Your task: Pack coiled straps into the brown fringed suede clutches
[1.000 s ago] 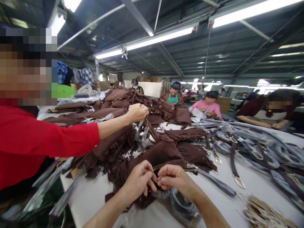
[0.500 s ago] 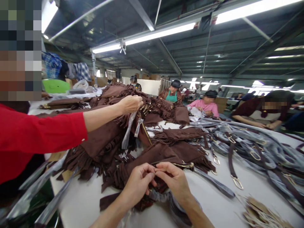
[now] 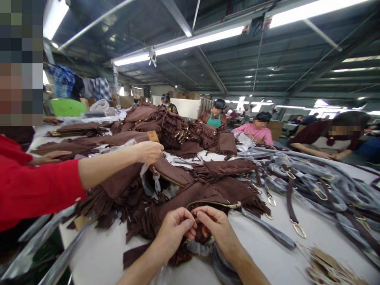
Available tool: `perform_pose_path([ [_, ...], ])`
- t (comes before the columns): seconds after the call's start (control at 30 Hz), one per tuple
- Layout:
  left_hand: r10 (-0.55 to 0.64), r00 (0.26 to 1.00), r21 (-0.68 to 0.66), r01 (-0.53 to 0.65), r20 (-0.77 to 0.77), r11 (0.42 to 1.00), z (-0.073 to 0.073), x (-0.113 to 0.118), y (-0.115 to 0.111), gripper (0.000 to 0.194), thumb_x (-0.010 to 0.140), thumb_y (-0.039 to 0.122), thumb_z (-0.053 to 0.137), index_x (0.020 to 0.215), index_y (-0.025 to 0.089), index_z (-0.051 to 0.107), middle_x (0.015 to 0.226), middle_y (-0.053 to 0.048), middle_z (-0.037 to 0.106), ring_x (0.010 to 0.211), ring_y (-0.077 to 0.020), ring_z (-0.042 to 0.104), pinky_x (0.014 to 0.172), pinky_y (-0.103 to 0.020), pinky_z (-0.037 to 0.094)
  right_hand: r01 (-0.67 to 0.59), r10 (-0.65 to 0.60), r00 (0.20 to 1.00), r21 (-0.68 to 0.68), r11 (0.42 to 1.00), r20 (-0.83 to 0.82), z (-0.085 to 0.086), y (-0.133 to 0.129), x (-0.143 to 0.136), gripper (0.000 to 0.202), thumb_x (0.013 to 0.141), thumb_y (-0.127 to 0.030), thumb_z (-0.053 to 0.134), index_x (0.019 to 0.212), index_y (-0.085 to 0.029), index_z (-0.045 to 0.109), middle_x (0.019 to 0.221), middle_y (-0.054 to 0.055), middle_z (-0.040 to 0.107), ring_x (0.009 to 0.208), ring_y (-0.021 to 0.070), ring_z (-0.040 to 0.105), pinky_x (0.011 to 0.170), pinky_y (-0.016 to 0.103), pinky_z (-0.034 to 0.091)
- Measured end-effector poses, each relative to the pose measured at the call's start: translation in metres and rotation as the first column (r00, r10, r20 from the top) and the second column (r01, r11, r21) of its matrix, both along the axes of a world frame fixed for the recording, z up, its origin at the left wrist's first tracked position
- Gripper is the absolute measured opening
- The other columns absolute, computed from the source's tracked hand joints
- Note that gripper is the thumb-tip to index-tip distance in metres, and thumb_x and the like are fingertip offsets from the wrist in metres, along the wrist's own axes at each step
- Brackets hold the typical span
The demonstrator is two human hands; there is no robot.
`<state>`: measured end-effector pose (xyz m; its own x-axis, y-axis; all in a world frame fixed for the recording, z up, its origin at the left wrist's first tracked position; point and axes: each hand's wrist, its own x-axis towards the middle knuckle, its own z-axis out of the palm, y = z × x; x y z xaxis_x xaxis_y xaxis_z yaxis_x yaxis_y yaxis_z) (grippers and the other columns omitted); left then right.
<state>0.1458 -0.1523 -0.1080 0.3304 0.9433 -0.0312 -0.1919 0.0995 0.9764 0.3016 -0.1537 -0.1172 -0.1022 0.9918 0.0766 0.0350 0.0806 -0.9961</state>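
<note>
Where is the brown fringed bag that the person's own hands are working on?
In the head view the brown fringed bag lies low and centre on the white table, its zipped opening just beyond the left hand and right hand, with strapped buckles to its right.

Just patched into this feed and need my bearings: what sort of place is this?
Most likely a bag factory's assembly floor: brown fringed bags heaped on a long white table, piles of wrapped straps, and several seated workers under strip lights.

Bare white table point(image 3: 299, 253) lay open right of the right hand point(image 3: 218, 229). Ahead, a heap of brown fringed bags point(image 3: 190, 186) blocked passage. A co-worker's forearm point(image 3: 109, 164) crossed from the left. Wrapped straps point(image 3: 320, 186) crowded the far right.
</note>
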Motion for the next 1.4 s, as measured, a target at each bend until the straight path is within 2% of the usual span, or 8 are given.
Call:
perform_pose_path([
  [0.17,-0.006,1.000,0.022,0.007,-0.030,1.000,-0.004,0.002,0.000,0.018,0.062,0.031,0.060,0.066,0.015,0.055,0.058,0.001,0.059,0.048,-0.0087,0.053,0.049,-0.020,0.043,0.007,-0.009,0.999,0.033,0.999,0.044,0.000,-0.002,-0.003,0.035,0.077,-0.050,0.068,0.077,-0.015,0.068,0.060,-0.002,0.058,0.049,0.0084,0.044,0.046,0.020,0.031],
  [0.27,0.017,0.992,0.045,-0.011,-0.128,0.999,-0.008,0.002,0.001,0.020,0.069,0.036,0.054,0.072,0.016,0.054,0.054,0.002,0.059,0.036,-0.0068,0.043,0.038,-0.018,0.031,0.005,-0.010,0.997,0.066,0.998,0.079,-0.004,-0.001,-0.001,0.031,0.081,-0.047,0.063,0.080,-0.016,0.067,0.060,-0.003,0.055,0.049,0.0088,0.041,0.046,0.021,0.030],
  [0.33,0.083,0.974,0.114,-0.060,-0.209,0.992,-0.010,0.001,0.000,0.018,0.075,0.035,0.050,0.075,0.017,0.053,0.051,0.004,0.056,0.032,-0.0064,0.037,0.036,-0.018,0.025,0.015,-0.036,0.990,0.153,0.988,0.135,-0.007,0.001,0.000,0.026,0.084,-0.042,0.060,0.080,-0.017,0.067,0.063,-0.002,0.056,0.052,0.0104,0.045,0.049,0.022,0.033],
  [0.47,0.204,0.935,0.293,-0.115,-0.292,0.949,-0.010,-0.001,-0.004,0.014,0.081,0.028,0.046,0.072,0.019,0.051,0.051,0.006,0.049,0.045,-0.0099,0.046,0.046,-0.020,0.034,-0.025,-0.084,0.961,0.387,0.922,0.262,-0.008,0.001,0.002,0.016,0.089,-0.027,0.054,0.079,-0.019,0.065,0.078,0.001,0.063,0.074,0.0151,0.057,0.067,0.025,0.043],
  [0.6,0.291,0.874,0.433,-0.105,-0.388,0.895,-0.006,-0.003,-0.007,0.016,0.083,0.022,0.045,0.070,0.018,0.053,0.060,0.003,0.051,0.056,-0.0122,0.048,0.054,-0.022,0.034,-0.113,-0.081,0.929,0.485,0.867,0.362,-0.008,0.000,0.001,0.016,0.091,-0.021,0.053,0.080,-0.020,0.064,0.083,0.002,0.065,0.078,0.0149,0.059,0.072,0.024,0.043],
  [0.73,0.352,0.828,0.527,-0.083,-0.435,0.846,-0.004,-0.004,-0.008,0.015,0.082,0.016,0.045,0.069,0.018,0.052,0.069,0.000,0.055,0.068,-0.0148,0.051,0.063,-0.025,0.035,-0.153,-0.090,0.908,0.524,0.838,0.409,-0.008,-0.001,0.001,0.016,0.093,-0.019,0.052,0.082,-0.020,0.063,0.083,0.002,0.064,0.078,0.0145,0.059,0.072,0.024,0.044],
  [0.97,0.377,0.757,0.585,0.008,-0.534,0.811,-0.002,-0.005,-0.012,0.017,0.084,0.011,0.040,0.071,0.020,0.047,0.075,-0.003,0.056,0.074,-0.0178,0.052,0.066,-0.028,0.035,-0.231,-0.106,0.873,0.595,0.770,0.476,-0.002,-0.004,0.001,0.019,0.096,-0.018,0.047,0.083,-0.021,0.061,0.081,0.002,0.060,0.077,0.0151,0.056,0.070,0.025,0.043],
  [1.4,0.410,0.642,0.590,0.082,-0.647,0.803,-0.004,-0.001,-0.014,0.019,0.086,0.010,0.035,0.075,0.020,0.047,0.080,-0.006,0.056,0.075,-0.0204,0.055,0.067,-0.031,0.036,-0.261,-0.138,0.814,0.568,0.780,0.564,-0.005,-0.004,-0.001,0.021,0.098,-0.020,0.042,0.080,-0.021,0.054,0.078,0.002,0.056,0.072,0.0162,0.053,0.066,0.028,0.040],
])
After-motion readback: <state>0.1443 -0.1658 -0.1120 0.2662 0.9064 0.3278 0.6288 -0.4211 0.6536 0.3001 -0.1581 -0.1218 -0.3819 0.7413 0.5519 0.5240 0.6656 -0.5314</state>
